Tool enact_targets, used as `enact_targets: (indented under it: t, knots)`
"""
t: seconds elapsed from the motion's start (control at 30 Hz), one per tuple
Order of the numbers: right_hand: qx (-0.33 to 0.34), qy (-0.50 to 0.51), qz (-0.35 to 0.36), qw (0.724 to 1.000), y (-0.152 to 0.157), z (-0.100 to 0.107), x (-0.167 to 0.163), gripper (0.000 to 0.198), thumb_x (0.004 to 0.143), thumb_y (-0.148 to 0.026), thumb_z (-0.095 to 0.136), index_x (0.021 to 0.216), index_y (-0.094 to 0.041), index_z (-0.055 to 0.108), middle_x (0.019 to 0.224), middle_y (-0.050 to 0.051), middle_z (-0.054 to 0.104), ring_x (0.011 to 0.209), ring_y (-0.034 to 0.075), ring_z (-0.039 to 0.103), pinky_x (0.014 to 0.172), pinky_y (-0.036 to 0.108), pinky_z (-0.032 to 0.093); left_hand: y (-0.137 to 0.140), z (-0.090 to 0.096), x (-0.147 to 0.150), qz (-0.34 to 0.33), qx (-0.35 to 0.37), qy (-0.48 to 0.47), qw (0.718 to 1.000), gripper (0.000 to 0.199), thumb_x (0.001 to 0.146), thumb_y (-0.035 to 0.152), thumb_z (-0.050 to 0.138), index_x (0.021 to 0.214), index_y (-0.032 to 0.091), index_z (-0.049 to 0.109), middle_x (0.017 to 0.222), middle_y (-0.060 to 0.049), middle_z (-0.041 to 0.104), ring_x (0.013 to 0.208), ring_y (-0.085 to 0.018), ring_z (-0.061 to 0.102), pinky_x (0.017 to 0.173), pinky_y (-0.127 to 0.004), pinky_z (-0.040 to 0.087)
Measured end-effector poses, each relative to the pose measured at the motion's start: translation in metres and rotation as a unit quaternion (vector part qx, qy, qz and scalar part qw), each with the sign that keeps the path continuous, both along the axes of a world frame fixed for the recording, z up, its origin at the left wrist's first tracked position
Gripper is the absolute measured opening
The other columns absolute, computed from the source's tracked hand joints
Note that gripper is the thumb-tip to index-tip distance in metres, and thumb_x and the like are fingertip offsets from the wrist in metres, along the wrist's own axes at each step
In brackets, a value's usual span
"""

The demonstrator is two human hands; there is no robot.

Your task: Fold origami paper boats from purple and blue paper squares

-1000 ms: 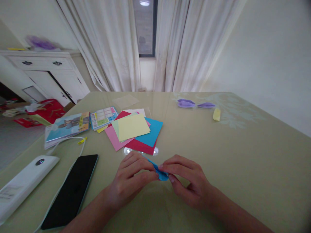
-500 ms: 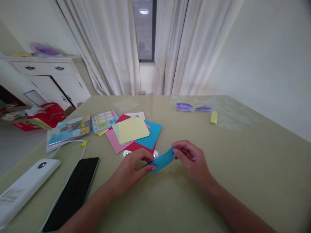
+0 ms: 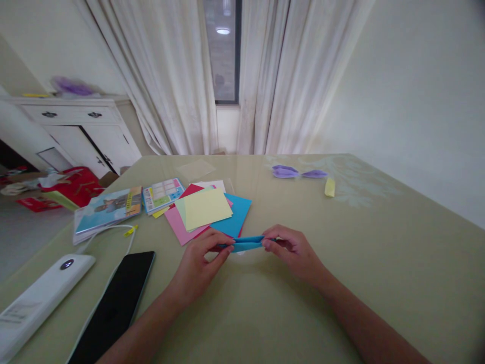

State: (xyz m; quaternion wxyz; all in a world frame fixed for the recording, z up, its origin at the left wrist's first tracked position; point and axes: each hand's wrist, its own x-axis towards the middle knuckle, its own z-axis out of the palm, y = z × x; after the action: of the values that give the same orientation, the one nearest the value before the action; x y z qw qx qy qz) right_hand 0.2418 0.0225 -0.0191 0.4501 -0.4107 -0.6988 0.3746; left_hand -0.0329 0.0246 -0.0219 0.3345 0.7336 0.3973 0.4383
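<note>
Carefully now: the left hand [image 3: 199, 265] and right hand [image 3: 293, 253] each pinch an end of the narrow folded blue paper strip [image 3: 246, 244], stretched between them just above the green table [image 3: 379, 242]; even, gentle tension should keep its creases aligned.

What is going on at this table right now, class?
A person holds a folded blue paper stretched between both hands, the left hand pinching one end and the right hand the other, just above the table. Behind it lies a fan of coloured sheets. A black phone and a white device lie to the left; small purple folded shapes sit farther back.
</note>
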Motion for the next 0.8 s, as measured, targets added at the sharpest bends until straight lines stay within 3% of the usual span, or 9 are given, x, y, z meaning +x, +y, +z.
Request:
enact_targets:
  t: [0.13,0.3,0.53,0.8]
  knots:
    - [0.010,-0.001,-0.007,1.000,0.0019,-0.0024,0.0020,0.026,0.099,-0.042,0.074,0.091,-0.018,0.082,0.104,0.011,0.080,0.087,0.019,0.075,0.076,0.029,0.061,0.0001,-0.0015,-0.0009,0.018,0.056,0.012,0.998,0.012,0.098,0.026,0.075,0.108,0.024,0.083,0.101,-0.006,0.077,0.094,-0.020,0.075,0.080,-0.030,0.064]
    - [-0.010,0.002,-0.015,1.000,0.0013,0.0030,0.0044,0.025,0.100,-0.041,0.072,0.097,-0.020,0.085,0.112,0.012,0.082,0.095,0.021,0.078,0.080,0.031,0.062,0.0002,-0.0028,-0.0013,0.009,0.052,-0.003,0.999,0.013,0.094,0.028,0.081,0.106,0.025,0.083,0.103,-0.006,0.077,0.093,-0.020,0.074,0.075,-0.028,0.065]
    - [-0.034,-0.019,-0.032,0.999,0.0023,0.0062,0.0044,0.022,0.096,-0.039,0.075,0.093,-0.021,0.087,0.109,0.011,0.084,0.089,0.021,0.078,0.074,0.031,0.061,0.0012,0.0001,-0.0011,0.020,0.059,0.010,0.998,0.006,0.096,0.027,0.077,0.094,0.022,0.081,0.096,-0.006,0.076,0.088,-0.019,0.074,0.068,-0.025,0.062]
    - [-0.126,0.049,-0.067,0.989,-0.0010,0.0073,0.0044,0.025,0.082,-0.045,0.089,0.083,-0.020,0.086,0.105,0.011,0.086,0.086,0.024,0.080,0.079,0.036,0.065,0.0004,-0.0016,0.0002,0.028,0.041,-0.032,0.998,0.007,0.094,0.027,0.077,0.093,0.022,0.082,0.093,-0.006,0.078,0.086,-0.019,0.076,0.072,-0.027,0.064]
